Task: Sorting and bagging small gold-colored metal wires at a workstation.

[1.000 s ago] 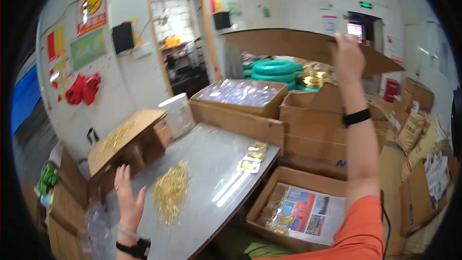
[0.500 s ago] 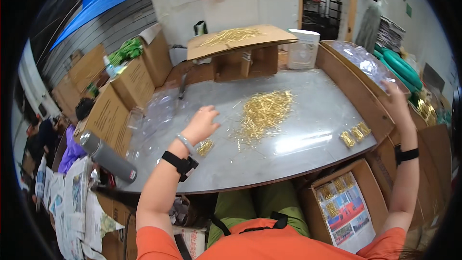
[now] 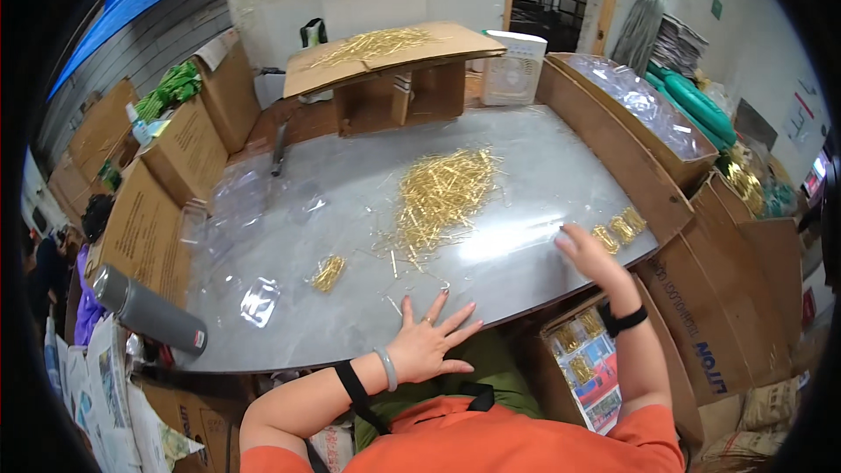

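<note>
My left hand [image 3: 422, 346] lies over the table's near edge, fingers spread and nothing in it. Its fingertips are close to a few loose gold pins. My right hand [image 3: 589, 254] is low over the right of the table, beside small bundles of gold pins [image 3: 624, 226]. Its fingers look stretched, and I see nothing held, though its underside is hidden. A loose pile of thin gold pins [image 3: 447, 193] covers the middle of the grey tabletop [image 3: 350, 158]. Left of it sit one more pin bundle [image 3: 328, 272] and a small clear plastic packet [image 3: 260, 301].
Clear plastic pieces [image 3: 241, 206] and a grey flask [image 3: 151, 311] are at left. A cardboard stand [image 3: 311, 79] bears more pins at the back, beside a white fan [image 3: 512, 70]. A tray of clear packaging [image 3: 639, 96] borders the right. An open carton [image 3: 604, 412] with bundles sits below.
My right hand has come down from the packaging tray to beside the bundles. My left hand has moved to the near edge, fingers spread. A clear packet now shows at left. The view has shifted.
</note>
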{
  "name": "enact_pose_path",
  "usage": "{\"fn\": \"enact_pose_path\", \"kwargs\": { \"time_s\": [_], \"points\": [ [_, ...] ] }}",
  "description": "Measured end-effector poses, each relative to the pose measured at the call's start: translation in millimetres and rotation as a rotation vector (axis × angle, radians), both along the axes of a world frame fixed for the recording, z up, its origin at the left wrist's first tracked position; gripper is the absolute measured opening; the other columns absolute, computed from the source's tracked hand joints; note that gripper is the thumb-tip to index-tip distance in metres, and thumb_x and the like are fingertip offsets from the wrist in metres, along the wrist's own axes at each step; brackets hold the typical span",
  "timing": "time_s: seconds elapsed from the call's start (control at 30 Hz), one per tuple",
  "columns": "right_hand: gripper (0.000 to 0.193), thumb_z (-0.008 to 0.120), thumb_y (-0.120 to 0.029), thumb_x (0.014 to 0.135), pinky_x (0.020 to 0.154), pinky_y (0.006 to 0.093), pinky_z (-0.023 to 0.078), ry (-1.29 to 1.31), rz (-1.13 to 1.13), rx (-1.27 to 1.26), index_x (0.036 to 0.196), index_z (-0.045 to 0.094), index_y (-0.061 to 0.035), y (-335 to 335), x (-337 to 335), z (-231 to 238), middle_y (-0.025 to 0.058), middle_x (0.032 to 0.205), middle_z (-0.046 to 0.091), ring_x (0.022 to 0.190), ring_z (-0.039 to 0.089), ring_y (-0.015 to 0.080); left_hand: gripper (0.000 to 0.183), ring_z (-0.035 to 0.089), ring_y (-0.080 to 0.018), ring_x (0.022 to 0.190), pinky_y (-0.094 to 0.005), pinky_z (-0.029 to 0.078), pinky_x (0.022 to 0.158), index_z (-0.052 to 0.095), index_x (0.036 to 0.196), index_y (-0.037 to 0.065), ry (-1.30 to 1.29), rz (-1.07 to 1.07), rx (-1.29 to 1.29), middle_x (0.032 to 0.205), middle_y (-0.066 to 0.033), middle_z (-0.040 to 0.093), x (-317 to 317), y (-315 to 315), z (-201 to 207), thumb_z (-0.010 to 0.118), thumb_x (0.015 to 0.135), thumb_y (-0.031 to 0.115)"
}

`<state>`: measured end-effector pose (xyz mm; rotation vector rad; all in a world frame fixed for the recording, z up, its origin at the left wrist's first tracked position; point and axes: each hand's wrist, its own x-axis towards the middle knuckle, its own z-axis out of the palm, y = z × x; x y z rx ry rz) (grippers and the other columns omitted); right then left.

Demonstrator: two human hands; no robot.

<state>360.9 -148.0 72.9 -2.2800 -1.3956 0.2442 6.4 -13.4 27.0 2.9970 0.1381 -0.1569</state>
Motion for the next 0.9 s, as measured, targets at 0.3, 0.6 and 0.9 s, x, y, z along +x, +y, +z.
{"fn": "enact_pose_path", "kwargs": {
  "time_s": [0.3, 0.6, 0.9],
  "points": [
    [0.095, 0.053, -0.065, 0.095, 0.125, 0.0549, 0.011, -0.275, -0.243, -0.105, 0.148, 0.039, 0.0122, 13, -111, -87, 0.0379, 0.157, 0.029, 0.15, 0.022, 0.0511, 0.094, 0.013, -0.04, 0.157, -0.0822, 0.006, 0.111, 0.026, 0.163, 0.016, 0.01, 0.044, -0.02, 0.171, -0.0084, 0.017, 19, 24, -10, 0.033, 0.094, 0.08],
    [0.08, 0.047, -0.06, 0.101, 0.12, 0.0589, 0.026, -0.124, -0.2, -0.141, 0.156, 0.033, -0.0035, 106, 5, -29, 0.0287, 0.163, 0.027, 0.149, 0.027, 0.0504, 0.101, 0.016, -0.0423, 0.155, -0.0652, 0.011, 0.121, 0.033, 0.155, -0.006, -0.013, 0.229, 0.084, 0.166, -0.0251, 0.02, -4, 84, 23, 0.036, 0.096, 0.076],
    [0.054, 0.058, -0.037, 0.098, 0.111, 0.052, 0.042, 0.009, 0.051, -0.355, 0.14, 0.055, -0.0034, 160, 0, -24, 0.027, 0.144, 0.053, 0.131, 0.052, 0.046, 0.066, 0.054, -0.0438, 0.127, -0.0491, 0.046, 0.105, 0.064, 0.117, -0.011, -0.052, 0.476, -0.09, 0.135, -0.0317, 0.057, 25, 187, 59, 0.071, 0.09, 0.05]
  ]
}}
